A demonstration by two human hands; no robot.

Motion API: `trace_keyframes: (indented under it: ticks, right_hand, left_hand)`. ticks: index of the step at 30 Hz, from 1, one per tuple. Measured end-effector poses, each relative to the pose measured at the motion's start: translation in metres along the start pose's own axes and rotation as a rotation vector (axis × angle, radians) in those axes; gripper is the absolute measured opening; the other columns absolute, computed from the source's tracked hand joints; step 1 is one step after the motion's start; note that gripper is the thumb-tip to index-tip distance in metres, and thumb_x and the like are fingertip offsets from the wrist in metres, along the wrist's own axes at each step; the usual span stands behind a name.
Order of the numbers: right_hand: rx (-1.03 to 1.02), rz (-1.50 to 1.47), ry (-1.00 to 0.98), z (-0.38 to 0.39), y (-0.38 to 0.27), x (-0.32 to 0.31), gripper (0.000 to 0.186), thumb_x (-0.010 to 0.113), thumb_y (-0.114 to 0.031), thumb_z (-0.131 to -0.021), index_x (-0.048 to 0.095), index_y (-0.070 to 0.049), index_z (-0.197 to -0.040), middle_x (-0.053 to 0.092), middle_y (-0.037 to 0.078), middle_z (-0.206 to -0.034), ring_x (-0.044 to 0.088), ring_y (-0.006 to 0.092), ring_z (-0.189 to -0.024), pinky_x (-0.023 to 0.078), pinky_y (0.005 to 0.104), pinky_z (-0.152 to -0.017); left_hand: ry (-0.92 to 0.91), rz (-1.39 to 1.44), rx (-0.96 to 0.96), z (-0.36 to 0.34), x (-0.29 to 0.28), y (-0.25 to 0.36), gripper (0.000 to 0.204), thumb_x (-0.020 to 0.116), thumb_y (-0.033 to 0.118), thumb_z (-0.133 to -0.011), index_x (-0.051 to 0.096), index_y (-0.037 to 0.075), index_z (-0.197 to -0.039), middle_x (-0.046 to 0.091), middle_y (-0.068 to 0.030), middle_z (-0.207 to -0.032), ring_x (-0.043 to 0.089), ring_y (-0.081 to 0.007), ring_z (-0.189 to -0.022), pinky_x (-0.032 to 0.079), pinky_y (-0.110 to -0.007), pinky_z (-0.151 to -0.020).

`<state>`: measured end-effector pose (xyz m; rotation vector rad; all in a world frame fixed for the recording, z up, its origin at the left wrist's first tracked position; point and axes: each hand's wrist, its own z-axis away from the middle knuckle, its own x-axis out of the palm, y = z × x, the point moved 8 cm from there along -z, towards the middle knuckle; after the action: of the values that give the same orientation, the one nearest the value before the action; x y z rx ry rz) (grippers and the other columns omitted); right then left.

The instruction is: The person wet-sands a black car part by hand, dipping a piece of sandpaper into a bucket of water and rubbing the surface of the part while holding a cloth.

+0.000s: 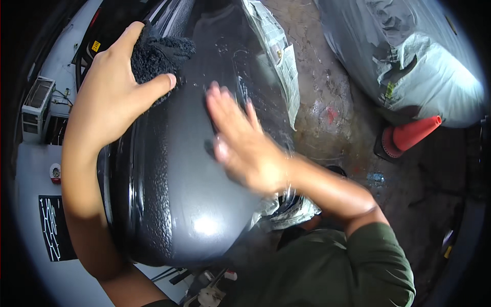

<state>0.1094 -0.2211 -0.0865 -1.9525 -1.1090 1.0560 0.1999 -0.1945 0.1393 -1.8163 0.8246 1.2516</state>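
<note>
A dark grey car panel (194, 169), rounded and wet with a bright light reflection, runs up the middle of the head view. My left hand (110, 92) reaches over its left side, thumb and fingers around a fluffy black cloth (161, 53) that rests on the car. Over the middle of the panel, my right hand (243, 138) lies flat with its fingers stretched out, blurred by motion. A dark patch shows at its thumb; whether anything is under the palm is hidden. Water drops and streaks mark the surface near both hands.
Newspaper masking (276, 51) lines the panel's right edge, with more masking paper (291, 215) near my right forearm. A sheet-covered vehicle (409, 66) stands at the upper right. Beside it a red cone (411, 135) leans on the wet floor. A white metal frame (36, 110) is at left.
</note>
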Motion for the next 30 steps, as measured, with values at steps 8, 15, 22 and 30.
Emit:
trace_keyframes:
  ticks: [8, 15, 22, 30]
  right_hand:
    - [0.118, -0.076, 0.074, -0.067, 0.051, -0.025, 0.086, 0.022, -0.059, -0.122, 0.005, 0.001, -0.181, 0.004, 0.026, -0.190, -0.002, 0.0375, -0.177, -0.005, 0.0618, -0.139]
    - [-0.182, 0.022, -0.031, 0.022, 0.003, 0.008, 0.081, 0.026, -0.052, -0.120, 0.008, -0.005, -0.183, 0.001, 0.024, -0.191, -0.004, 0.0413, -0.177, -0.009, 0.0714, -0.135]
    - [-0.102, 0.043, -0.014, 0.014, -0.004, 0.002, 0.081, 0.025, -0.053, -0.121, 0.003, -0.006, -0.183, -0.001, 0.021, -0.191, -0.007, 0.0366, -0.177, -0.007, 0.0608, -0.139]
    - [0.040, -0.044, 0.058, -0.072, 0.042, -0.027, 0.081, 0.020, -0.056, -0.123, 0.008, -0.004, -0.183, 0.003, 0.021, -0.191, -0.004, 0.0332, -0.177, -0.010, 0.0577, -0.139]
  left_hand:
    - [-0.111, 0.042, -0.085, 0.002, 0.001, 0.001, 0.100, 0.090, 0.037, -0.091, 0.045, -0.013, -0.166, 0.061, -0.0394, -0.157, 0.059, -0.0463, -0.151, 0.041, -0.048, -0.129]
    - [-0.167, 0.071, -0.088, 0.002, 0.003, 0.002, 0.102, 0.090, 0.038, -0.092, 0.043, -0.012, -0.167, 0.057, -0.0385, -0.162, 0.054, -0.0467, -0.156, 0.038, -0.047, -0.132]
    - [-0.171, 0.071, -0.128, 0.000, 0.007, -0.001, 0.101, 0.089, 0.037, -0.094, 0.041, -0.012, -0.168, 0.058, -0.0381, -0.161, 0.056, -0.0454, -0.155, 0.039, -0.047, -0.131]
    - [-0.164, 0.144, -0.174, -0.002, 0.006, -0.001, 0.104, 0.091, 0.040, -0.092, 0.042, -0.014, -0.166, 0.066, -0.0381, -0.149, 0.074, -0.0346, -0.120, 0.053, -0.042, -0.111]
